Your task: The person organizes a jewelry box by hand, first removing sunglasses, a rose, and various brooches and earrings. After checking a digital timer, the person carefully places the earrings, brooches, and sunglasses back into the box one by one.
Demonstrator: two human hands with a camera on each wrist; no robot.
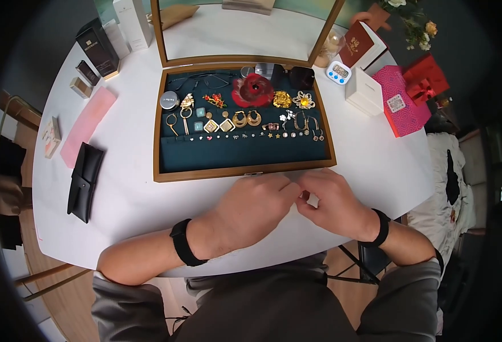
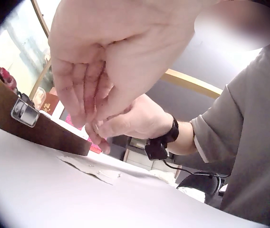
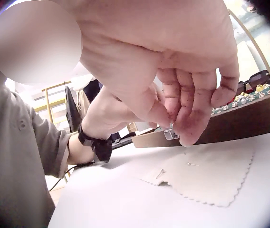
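My left hand (image 1: 253,208) and right hand (image 1: 339,208) meet at the fingertips just in front of the jewelry box (image 1: 216,175). Thumbs and fingers pinch together around a tiny silvery piece (image 2: 96,127), mostly hidden by the fingers; I cannot tell its exact kind. Below them a pale cloth with a scalloped edge (image 3: 216,187) lies on the white table. Two small stud earrings rest on it, one stud (image 3: 160,173) nearer the left hand and another stud (image 3: 192,164) under the right. The box's metal latch (image 2: 25,113) faces the hands.
Rows of earrings, brooches and rings fill the open box, with a red flower (image 1: 253,90) at its back and a mirror lid raised behind. A black pouch (image 1: 85,182) and pink strip (image 1: 91,125) lie left; a white timer (image 1: 338,72) and gift boxes (image 1: 396,102) stand right.
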